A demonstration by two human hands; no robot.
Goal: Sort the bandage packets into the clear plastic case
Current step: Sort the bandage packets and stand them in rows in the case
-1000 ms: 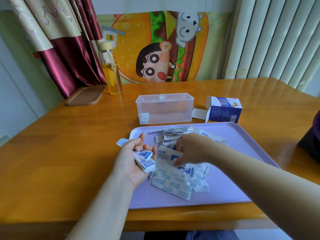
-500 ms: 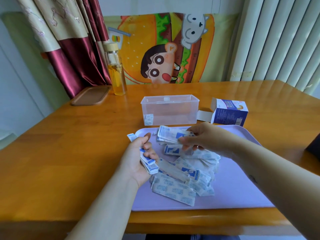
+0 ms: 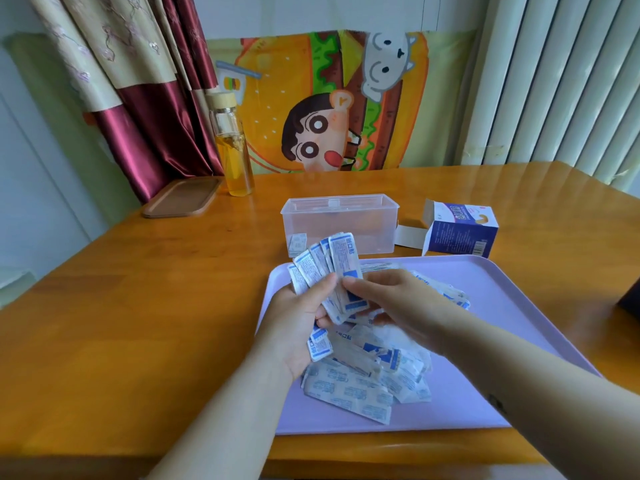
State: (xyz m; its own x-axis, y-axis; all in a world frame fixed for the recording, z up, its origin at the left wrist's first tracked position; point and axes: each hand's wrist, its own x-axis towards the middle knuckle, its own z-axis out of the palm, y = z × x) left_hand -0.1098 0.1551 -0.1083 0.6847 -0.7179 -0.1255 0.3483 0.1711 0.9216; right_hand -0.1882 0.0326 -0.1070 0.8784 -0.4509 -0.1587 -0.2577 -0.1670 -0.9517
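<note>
My left hand (image 3: 298, 320) grips a fanned stack of white-and-blue bandage packets (image 3: 329, 261) upright above the lilac tray (image 3: 491, 299). My right hand (image 3: 391, 303) pinches the lower end of the front packet in that fan. More packets lie in a loose pile (image 3: 367, 375) on the tray under both hands. The clear plastic case (image 3: 339, 223) stands open just behind the tray, with one small packet (image 3: 297, 244) leaning at its left front corner.
An opened blue-and-white bandage box (image 3: 460, 230) lies to the right of the case. A glass bottle of yellow liquid (image 3: 233, 147) and a brown lid (image 3: 181, 197) sit at the table's far left. A cartoon cushion leans behind the table.
My right hand brought the packets it lifted over to my left hand. The stack in my left hand now stands fanned upright, with both hands together above the tray.
</note>
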